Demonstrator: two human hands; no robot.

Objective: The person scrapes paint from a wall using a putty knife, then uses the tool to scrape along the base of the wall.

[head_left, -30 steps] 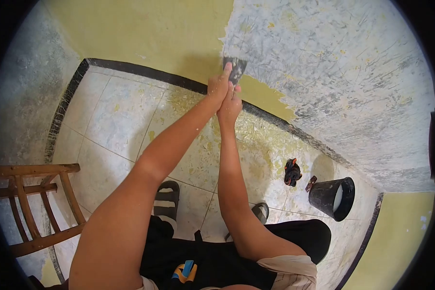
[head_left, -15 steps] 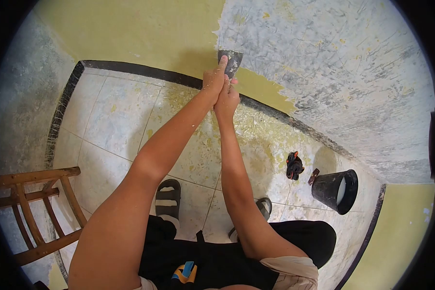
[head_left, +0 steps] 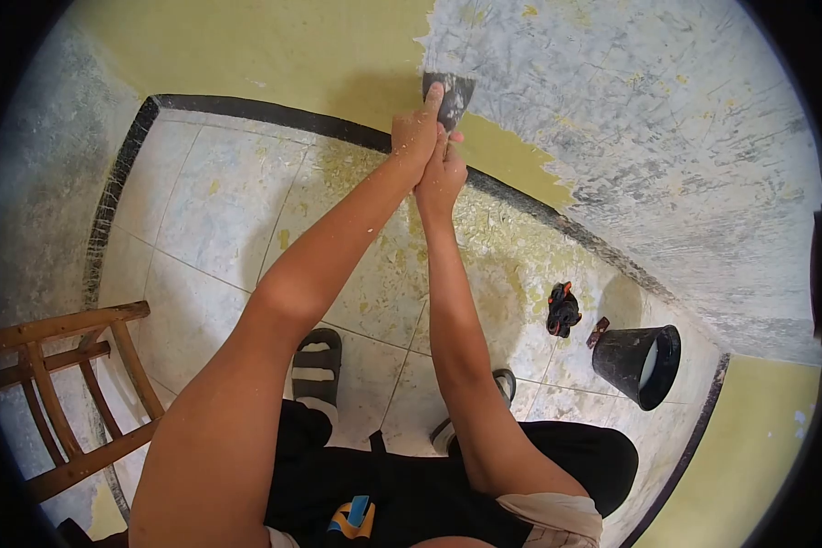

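Note:
Both hands grip one scraper point(head_left: 454, 95), its dark blade pressed flat on the wall at the border between yellow paint point(head_left: 319, 55) and the scraped grey plaster point(head_left: 648, 119). My left hand point(head_left: 417, 135) is wrapped round the handle with the forefinger stretched up along the blade. My right hand point(head_left: 442, 178) clasps the handle just below it, touching the left hand. A strip of yellow paint point(head_left: 511, 164) remains under the blade, above the black skirting band point(head_left: 520, 205).
Yellow paint flakes litter the tiled floor point(head_left: 484, 265). A black bucket point(head_left: 637, 363) stands by the right wall, with a black-and-orange object point(head_left: 562, 310) beside it. A wooden chair point(head_left: 64, 393) is at the left. My sandalled feet point(head_left: 316, 361) are below.
The hands and scraper shifted slightly right and up along the paint edge after dipping left half a second ago. The grip is unchanged.

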